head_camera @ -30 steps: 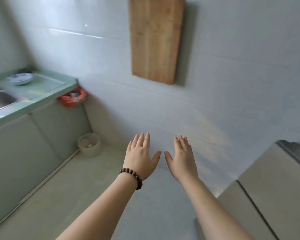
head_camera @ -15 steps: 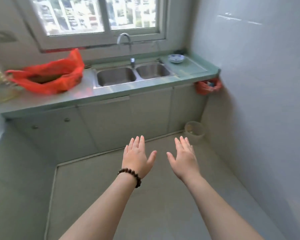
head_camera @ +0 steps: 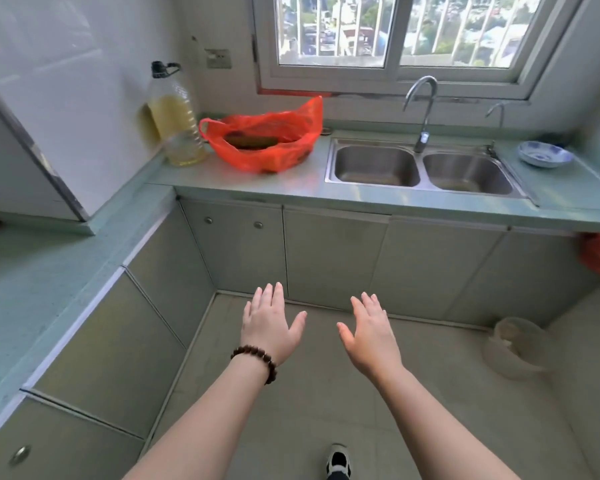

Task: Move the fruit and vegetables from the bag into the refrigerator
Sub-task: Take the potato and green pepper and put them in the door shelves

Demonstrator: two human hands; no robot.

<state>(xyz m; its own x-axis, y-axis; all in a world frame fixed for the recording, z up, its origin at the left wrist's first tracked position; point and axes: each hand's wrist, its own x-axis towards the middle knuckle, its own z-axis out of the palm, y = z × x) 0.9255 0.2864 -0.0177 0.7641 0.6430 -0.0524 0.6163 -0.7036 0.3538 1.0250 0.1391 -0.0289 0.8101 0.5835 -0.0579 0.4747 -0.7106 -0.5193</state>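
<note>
Reaching for the red bag [head_camera: 264,140] on the tabletop [head_camera: 302,188] beside the sink [head_camera: 420,168], I'd hold its rim steady and lift the dark vegetable inside; left hand [head_camera: 269,323] and right hand [head_camera: 369,332] hover flat, spread, empty.

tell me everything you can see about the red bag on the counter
The red bag is thin, crinkled, translucent plastic, slumped on the green countertop with its mouth gaping open upward. One handle loop sticks out at its left, another corner stands up at the right. Something dark and greenish lies inside. The oil bottle stands close at its left, the sink to its right. Neither hand touches it.
</note>
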